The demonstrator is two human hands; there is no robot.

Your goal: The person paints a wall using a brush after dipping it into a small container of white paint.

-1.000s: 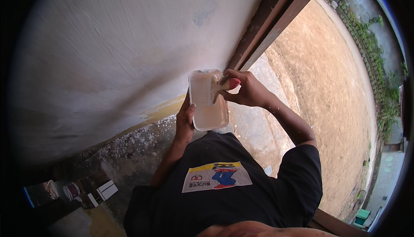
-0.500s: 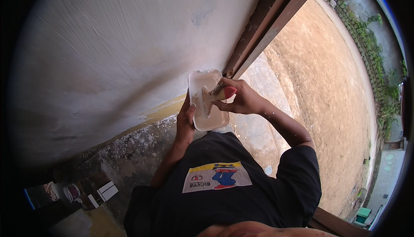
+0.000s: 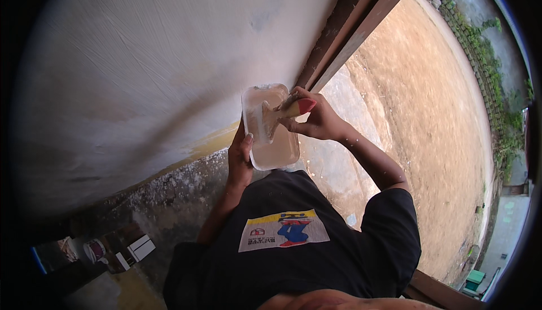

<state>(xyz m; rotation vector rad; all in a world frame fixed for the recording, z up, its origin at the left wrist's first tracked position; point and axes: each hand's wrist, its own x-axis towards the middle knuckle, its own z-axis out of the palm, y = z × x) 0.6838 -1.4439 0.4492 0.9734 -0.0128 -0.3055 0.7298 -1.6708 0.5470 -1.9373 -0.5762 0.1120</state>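
Note:
My left hand [image 3: 241, 155] grips the near left side of a shallow white plastic tub [image 3: 247, 104], its thumb over the rim. Smears of pale plaster-like paste coat the inside. In my right hand [image 3: 314, 116] is a putty knife [image 3: 299, 107] with a wooden handle and a red end. Its wide, paste-covered blade lies over the tub, towards the left inner wall. Whether the blade touches the tub I cannot tell. Pale specks dot my right forearm.
A pale wall [image 3: 169, 44] with streaked coating rises ahead and left, ending at a brown wooden post [image 3: 355, 22]. Paint-splashed concrete [image 3: 169, 188] runs along its foot. Bare earth [image 3: 429, 118] spreads out on the right. White boxes [image 3: 141, 248] stand at the lower left.
My right hand has moved slightly up and right with the putty knife, whose blade has shifted up within the tub. The tub has tilted a little and shifted slightly left.

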